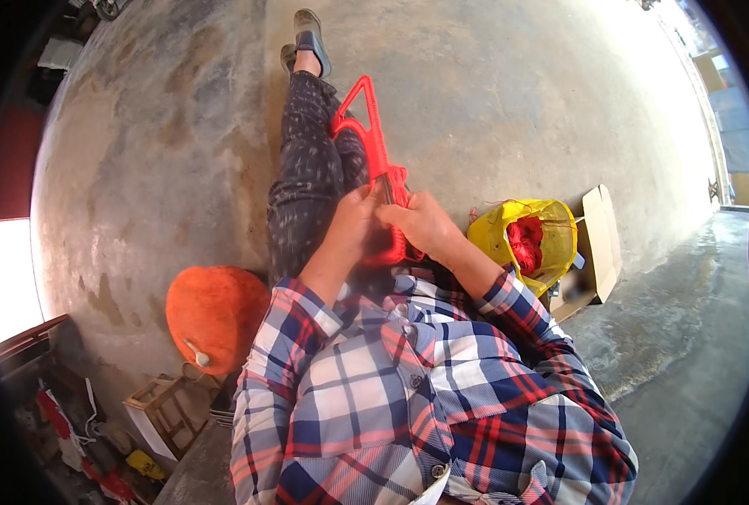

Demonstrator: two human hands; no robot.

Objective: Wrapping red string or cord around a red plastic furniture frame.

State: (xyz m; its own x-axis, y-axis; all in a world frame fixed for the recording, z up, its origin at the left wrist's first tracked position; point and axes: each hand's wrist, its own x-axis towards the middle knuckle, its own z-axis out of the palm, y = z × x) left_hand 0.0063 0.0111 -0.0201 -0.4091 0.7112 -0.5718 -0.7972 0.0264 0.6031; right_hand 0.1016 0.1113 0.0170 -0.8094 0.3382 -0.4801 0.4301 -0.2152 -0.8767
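In front of my lap I hold a long red frame [374, 139] with an open triangular end, which points away from me. Its exact kind is not clear. Loops of red cord [398, 187] are bunched along its near part. My left hand [356, 220] is closed around the near part from the left. My right hand [425, 224] grips the same part from the right, its thumb pressed toward the left hand. Something dark and narrow shows between the two hands, too small to name. The fingertips are partly hidden.
To my right stands a yellow container [486, 234] with red cord [526, 244] inside, against an open cardboard box [600, 244]. An orange pumpkin-shaped object [215, 311] lies on my left. A wooden frame [172, 412] is at the lower left. My legs [303, 177] stretch forward over the concrete floor [492, 109].
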